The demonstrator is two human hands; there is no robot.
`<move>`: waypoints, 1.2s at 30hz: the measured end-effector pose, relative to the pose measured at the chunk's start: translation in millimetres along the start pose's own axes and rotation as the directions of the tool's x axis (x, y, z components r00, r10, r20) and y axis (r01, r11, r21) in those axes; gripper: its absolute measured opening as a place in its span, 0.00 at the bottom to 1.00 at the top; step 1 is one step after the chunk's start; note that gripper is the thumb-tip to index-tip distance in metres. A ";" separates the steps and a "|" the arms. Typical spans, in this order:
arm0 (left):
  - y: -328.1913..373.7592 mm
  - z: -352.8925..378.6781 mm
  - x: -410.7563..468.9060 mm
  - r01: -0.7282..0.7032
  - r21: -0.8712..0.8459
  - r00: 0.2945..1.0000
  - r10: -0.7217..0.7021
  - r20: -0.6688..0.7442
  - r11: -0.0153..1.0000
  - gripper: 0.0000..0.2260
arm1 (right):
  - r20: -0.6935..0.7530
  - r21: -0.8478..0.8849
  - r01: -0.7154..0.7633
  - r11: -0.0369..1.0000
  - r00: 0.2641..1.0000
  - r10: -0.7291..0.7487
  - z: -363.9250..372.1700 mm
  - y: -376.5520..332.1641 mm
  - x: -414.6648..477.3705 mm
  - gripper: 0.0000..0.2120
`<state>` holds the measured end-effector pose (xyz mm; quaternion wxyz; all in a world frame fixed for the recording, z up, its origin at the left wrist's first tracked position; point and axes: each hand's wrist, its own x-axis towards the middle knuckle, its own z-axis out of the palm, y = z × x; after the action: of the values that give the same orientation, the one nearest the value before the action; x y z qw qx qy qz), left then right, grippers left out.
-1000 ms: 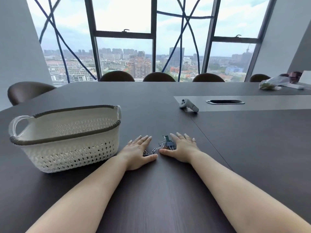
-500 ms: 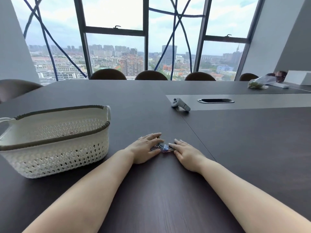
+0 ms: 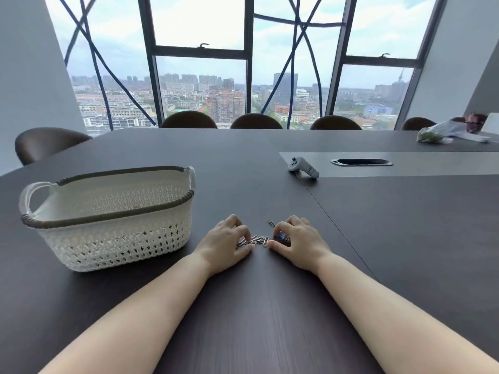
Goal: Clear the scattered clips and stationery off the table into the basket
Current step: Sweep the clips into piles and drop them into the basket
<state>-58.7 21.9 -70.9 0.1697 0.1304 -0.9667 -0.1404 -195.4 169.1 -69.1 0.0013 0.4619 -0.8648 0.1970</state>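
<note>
A small pile of paper clips (image 3: 259,239) lies on the dark table (image 3: 270,306) between my two hands. My left hand (image 3: 225,244) is curled over the pile's left end, fingers closing on several clips. My right hand (image 3: 298,242) is curled over the right end, fingertips pinching a blue binder clip (image 3: 280,235). One loose paper clip (image 3: 270,223) lies just beyond the pile. The white woven basket (image 3: 81,217) with a grey rim stands to the left of my left hand, a short gap away.
A grey handheld controller (image 3: 303,168) lies further back right of centre, beside a cable slot (image 3: 361,162) in a grey panel. A plastic bag (image 3: 437,134) sits at the far right. Brown chairs (image 3: 189,120) line the far and left edges before the windows.
My hands went from lying flat beside the clips to curling in and scraping them together into a tight row. One clip is left just beyond the hands.
</note>
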 end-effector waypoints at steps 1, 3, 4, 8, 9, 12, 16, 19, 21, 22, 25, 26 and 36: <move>0.9 -1.1 -1.0 0.007 -0.026 0.999 -0.008 -0.035 1.000 0.10 | -0.021 0.007 -0.006 1.000 1.000 0.006 0.0 -0.1 -1.4 0.16; 1.5 -2.0 -2.3 0.014 -0.051 0.997 -0.018 -0.074 0.999 0.11 | -0.080 -0.019 -0.019 1.000 0.997 0.018 0.3 -0.6 -3.4 0.18; 1.0 -1.3 -2.3 0.013 -0.044 0.997 -0.016 -0.080 0.999 0.12 | -0.115 -0.054 -0.034 0.998 0.993 0.028 0.3 -1.5 -4.2 0.22; -1.9 3.2 0.0 0.025 0.051 0.998 -0.022 -0.057 0.998 0.17 | -0.124 -0.126 -0.168 0.978 0.981 0.152 1.3 -3.2 -4.0 0.30; -2.5 3.8 0.4 0.036 0.062 0.999 -0.033 -0.043 0.997 0.17 | -0.115 -0.140 -0.195 0.971 0.977 0.180 2.2 -2.5 -3.7 0.29; -1.7 3.0 -0.5 0.027 0.062 0.998 -0.023 -0.054 0.998 0.14 | -0.117 -0.132 -0.172 0.976 0.981 0.157 4.2 -0.7 -3.4 0.23; 0.8 0.6 -3.2 -0.020 0.073 0.994 0.028 -0.105 0.997 0.11 | -0.097 -0.105 -0.084 0.991 0.993 0.074 2.5 -2.9 -5.0 0.18; 2.3 -0.2 -4.3 -0.050 0.142 0.991 0.067 -0.114 0.989 0.13 | -0.079 -0.148 -0.026 0.989 0.997 0.014 -0.6 -6.9 -6.5 0.19; 2.9 0.7 -4.5 -0.039 0.167 0.988 0.063 -0.142 0.985 0.13 | -0.069 -0.176 0.006 0.984 0.997 -0.019 -3.0 -9.3 -8.3 0.19; 3.6 0.7 -4.9 -0.040 0.189 0.982 0.073 -0.173 0.981 0.13 | -0.065 -0.188 0.022 0.982 0.997 -0.034 -3.7 -10.1 -8.8 0.19; 7.1 -0.2 -6.4 -0.024 0.261 0.952 0.101 -0.287 0.965 0.17 | -0.042 -0.211 0.048 0.976 0.997 -0.058 -3.0 -11.6 -8.8 0.19; 8.9 -2.8 -7.7 -0.002 0.268 0.945 0.090 -0.316 0.964 0.17 | -0.040 -0.212 0.044 0.976 0.998 -0.054 -2.4 -11.8 -8.1 0.19; 14.1 -52.9 -17.5 0.055 0.145 0.933 0.000 -0.359 0.988 0.19 | -0.220 0.181 0.095 0.979 0.974 -0.053 -22.7 -50.8 8.0 0.14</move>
<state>-26.3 28.2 -23.7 0.3304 0.1799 -0.9256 -0.0423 -163.4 145.3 -29.4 0.0577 0.4680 -0.8189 0.3273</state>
